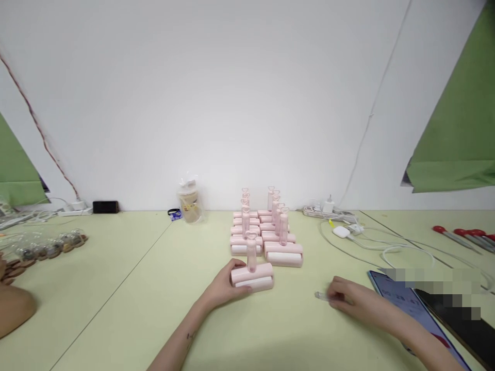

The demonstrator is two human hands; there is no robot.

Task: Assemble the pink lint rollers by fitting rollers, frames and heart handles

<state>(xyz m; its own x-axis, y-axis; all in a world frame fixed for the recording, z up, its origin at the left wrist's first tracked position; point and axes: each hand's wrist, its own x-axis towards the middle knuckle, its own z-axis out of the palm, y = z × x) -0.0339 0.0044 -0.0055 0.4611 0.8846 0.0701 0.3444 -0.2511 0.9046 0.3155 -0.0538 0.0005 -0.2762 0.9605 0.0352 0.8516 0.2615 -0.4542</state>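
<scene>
My left hand (226,286) grips the left end of a pink lint roller (253,275) with a white roll and an upright translucent handle topped by a heart-shaped loop. Behind it, several more pink rollers (283,253) stand in two columns, handles up. Over the table at the right, my right hand (342,296) is closed on a small clear piece (322,296), whose end sticks out to the left; its exact shape is blurred.
A phone (406,304) lies under my right forearm, beside a dark device (460,330). White cables (394,250) and a power strip are at the back right. A bagged cup (189,203) stands by the wall. Another person's arm (15,306) shows at far left.
</scene>
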